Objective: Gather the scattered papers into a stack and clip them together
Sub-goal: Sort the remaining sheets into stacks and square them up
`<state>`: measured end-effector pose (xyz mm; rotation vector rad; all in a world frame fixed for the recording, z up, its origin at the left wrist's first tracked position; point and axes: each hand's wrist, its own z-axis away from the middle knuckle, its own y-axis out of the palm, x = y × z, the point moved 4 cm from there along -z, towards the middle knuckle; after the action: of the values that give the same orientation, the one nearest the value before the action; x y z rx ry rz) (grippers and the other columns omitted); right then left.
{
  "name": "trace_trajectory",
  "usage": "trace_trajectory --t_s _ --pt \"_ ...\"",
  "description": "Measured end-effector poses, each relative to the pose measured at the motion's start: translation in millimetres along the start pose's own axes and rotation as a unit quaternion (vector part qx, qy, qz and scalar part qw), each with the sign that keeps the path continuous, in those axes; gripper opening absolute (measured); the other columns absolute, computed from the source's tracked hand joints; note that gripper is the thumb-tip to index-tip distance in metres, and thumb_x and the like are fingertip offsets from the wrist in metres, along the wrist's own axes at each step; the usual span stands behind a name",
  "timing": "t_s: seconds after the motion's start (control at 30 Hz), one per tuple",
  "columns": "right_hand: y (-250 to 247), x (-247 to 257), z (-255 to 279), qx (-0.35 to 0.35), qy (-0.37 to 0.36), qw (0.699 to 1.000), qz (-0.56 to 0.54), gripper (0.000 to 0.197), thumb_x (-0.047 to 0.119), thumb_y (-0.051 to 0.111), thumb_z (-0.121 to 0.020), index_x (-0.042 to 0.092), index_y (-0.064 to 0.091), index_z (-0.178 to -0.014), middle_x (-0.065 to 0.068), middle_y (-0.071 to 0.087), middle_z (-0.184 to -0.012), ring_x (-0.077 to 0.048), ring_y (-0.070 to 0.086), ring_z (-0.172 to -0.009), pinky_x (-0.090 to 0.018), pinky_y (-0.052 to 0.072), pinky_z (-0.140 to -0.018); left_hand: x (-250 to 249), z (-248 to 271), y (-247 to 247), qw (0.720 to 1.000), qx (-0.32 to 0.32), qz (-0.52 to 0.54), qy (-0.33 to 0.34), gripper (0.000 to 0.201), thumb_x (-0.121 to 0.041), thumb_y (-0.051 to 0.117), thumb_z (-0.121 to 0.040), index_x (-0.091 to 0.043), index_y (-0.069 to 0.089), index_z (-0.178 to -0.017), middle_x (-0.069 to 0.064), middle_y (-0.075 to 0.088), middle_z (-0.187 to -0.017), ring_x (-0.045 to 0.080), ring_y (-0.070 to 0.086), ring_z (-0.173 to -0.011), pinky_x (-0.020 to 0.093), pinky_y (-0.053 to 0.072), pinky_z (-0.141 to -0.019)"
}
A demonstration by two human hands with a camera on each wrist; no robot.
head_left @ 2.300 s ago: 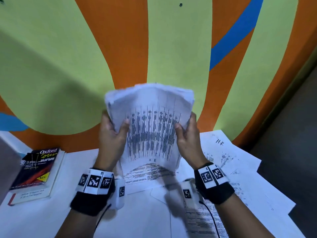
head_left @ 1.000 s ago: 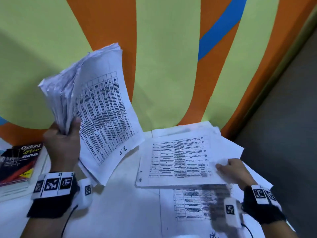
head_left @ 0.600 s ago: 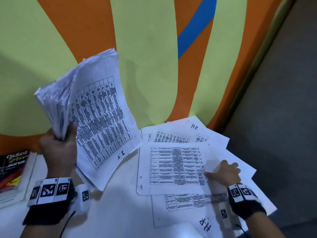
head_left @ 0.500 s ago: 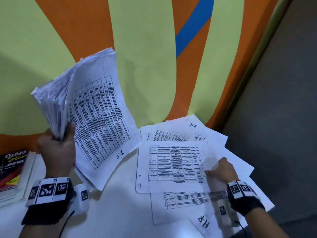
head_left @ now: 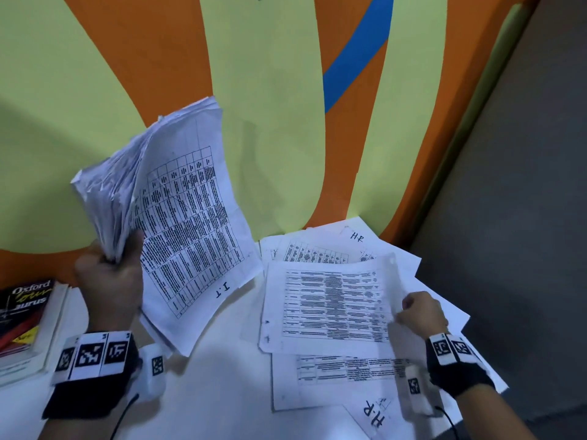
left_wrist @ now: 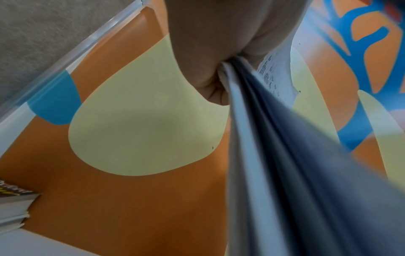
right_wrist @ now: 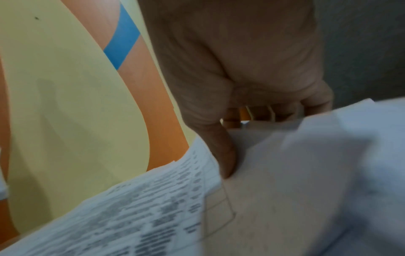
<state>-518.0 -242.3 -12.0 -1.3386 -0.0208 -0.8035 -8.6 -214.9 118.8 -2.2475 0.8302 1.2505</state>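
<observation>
My left hand (head_left: 109, 277) grips a thick stack of printed papers (head_left: 171, 217) by its lower edge and holds it upright above the white table (head_left: 197, 395); the front sheet is marked "I.T". The left wrist view shows the stack (left_wrist: 274, 155) squeezed between thumb and fingers. My right hand (head_left: 421, 312) pinches the right edge of a printed sheet (head_left: 327, 306) that lies on top of several loose sheets (head_left: 333, 373) at the right; that edge is lifted. In the right wrist view my thumb (right_wrist: 221, 150) presses on the sheet (right_wrist: 153, 207). No clip is in view.
A pile of books with an Oxford thesaurus (head_left: 25, 309) on top lies at the left table edge. An orange, yellow and blue wall (head_left: 270, 122) rises right behind the table. Grey floor (head_left: 514, 217) lies beyond the table's right edge.
Both hands held the stack before. Now the left alone holds it, out to the left. The right hand reached down and has raised the top loose sheet's right edge.
</observation>
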Motion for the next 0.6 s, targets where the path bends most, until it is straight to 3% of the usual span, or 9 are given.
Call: trace_trajectory --t_s 0.1,0.17,0.23,0.27,0.33,0.37,0.47,0.53,0.6 --pt "-31.1 29.4 10.4 -0.03 -0.121 0.992 -0.027 0.026 -0.005 0.072 -0.064 0.014 0.054 -0.061 0.002 0.055 -0.058 -0.025 0.056 -0.063 -0.023 0.041 -0.056 -3.1 -4.8 -4.1 1.0 -0.002 -0.015 0.006 0.041 -0.034 0.067 -0.087 0.006 0.066 -0.099 -0.044 0.057 -0.065 -0.023 0.049 -0.058 0.011 0.04 -0.059" --pt "-55.8 52.4 8.4 -0.034 -0.173 0.983 -0.056 0.032 -0.002 0.078 -0.065 0.012 0.059 -0.086 -0.002 0.061 -0.073 -0.022 0.057 -0.069 -0.026 0.043 -0.062 -3.2 -7.9 -8.5 1.0 -0.011 -0.022 0.015 0.039 -0.031 0.066 -0.088 0.007 0.066 -0.1 -0.038 0.06 -0.063 -0.022 0.052 -0.062 0.015 0.043 -0.062" --pt "-75.4 75.7 -3.7 -0.031 -0.21 0.975 -0.061 0.048 0.003 0.082 -0.067 0.015 0.058 -0.106 -0.001 0.06 -0.091 -0.021 0.057 -0.086 -0.029 0.046 -0.076 -2.1 -10.6 -13.2 0.999 -0.021 -0.015 0.023 0.039 -0.029 0.065 -0.089 0.008 0.065 -0.098 -0.016 0.068 -0.069 -0.006 0.057 -0.069 0.021 0.046 -0.064" --pt "-81.0 90.8 -11.6 -0.025 -0.225 0.973 -0.046 0.042 0.006 0.082 -0.069 0.014 0.059 -0.103 0.0 0.059 -0.089 -0.02 0.056 -0.086 -0.029 0.046 -0.073 -1.6 -12.5 -15.7 0.999 -0.026 -0.011 0.024 0.038 -0.029 0.065 -0.089 0.009 0.065 -0.097 -0.007 0.07 -0.07 -0.005 0.057 -0.068 0.02 0.046 -0.063" --pt "-79.8 120.6 -25.3 0.001 -0.244 0.97 0.017 0.02 0.013 0.079 -0.075 0.011 0.059 -0.077 0.001 0.055 -0.071 -0.02 0.053 -0.073 -0.027 0.037 -0.056 -2.0 -15.1 -17.0 0.999 -0.027 -0.015 0.023 0.038 -0.028 0.065 -0.089 0.009 0.065 -0.095 -0.019 0.067 -0.065 -0.019 0.052 -0.058 0.008 0.04 -0.056" --pt "-72.9 135.5 -34.8 0.019 -0.248 0.968 0.043 0.023 0.015 0.076 -0.078 0.011 0.056 -0.069 -0.001 0.054 -0.068 -0.02 0.053 -0.071 -0.028 0.034 -0.055 -3.1 -16.5 -16.5 0.999 -0.025 -0.022 0.019 0.036 -0.026 0.065 -0.089 0.009 0.065 -0.096 -0.029 0.065 -0.063 -0.023 0.05 -0.057 0.003 0.037 -0.055" --pt "-35.5 164.8 -68.1 0.053 -0.25 0.962 0.099 0.024 0.018 0.074 -0.081 -0.003 0.067 -0.092 -0.019 0.066 -0.098 -0.031 0.061 -0.097 -0.035 0.049 -0.078 -1.7 -19.4 -13.9 0.999 -0.025 -0.039 0.013 0.033 -0.021 0.065 -0.089 0.011 0.065 -0.098 -0.046 0.056 -0.063 -0.027 0.049 -0.059 0.0 0.037 -0.056" --pt "-5.9 172.4 -87.2 0.062 -0.249 0.957 0.138 0.044 0.021 0.074 -0.08 0.001 0.063 -0.118 -0.02 0.057 -0.127 -0.035 0.055 -0.116 -0.043 0.047 -0.097 1.1 -20.3 -14.3 0.999 -0.032 -0.028 0.023 0.036 -0.023 0.066 -0.088 0.012 0.065 -0.097 -0.027 0.066 -0.065 -0.027 0.048 -0.059 0.0 0.037 -0.057" --pt "21.7 176.3 -103.5 0.071 -0.236 0.949 0.195 0.053 0.028 0.072 -0.08 0.013 0.058 -0.128 -0.017 0.044 -0.137 -0.036 0.045 -0.125 -0.045 0.044 -0.102 5.7 -21.8 -15.5 0.999 -0.033 -0.03 0.024 0.04 -0.029 0.066 -0.086 0.01 0.065 -0.092 -0.008 0.066 -0.071 -0.025 0.048 -0.058 0.001 0.036 -0.057"
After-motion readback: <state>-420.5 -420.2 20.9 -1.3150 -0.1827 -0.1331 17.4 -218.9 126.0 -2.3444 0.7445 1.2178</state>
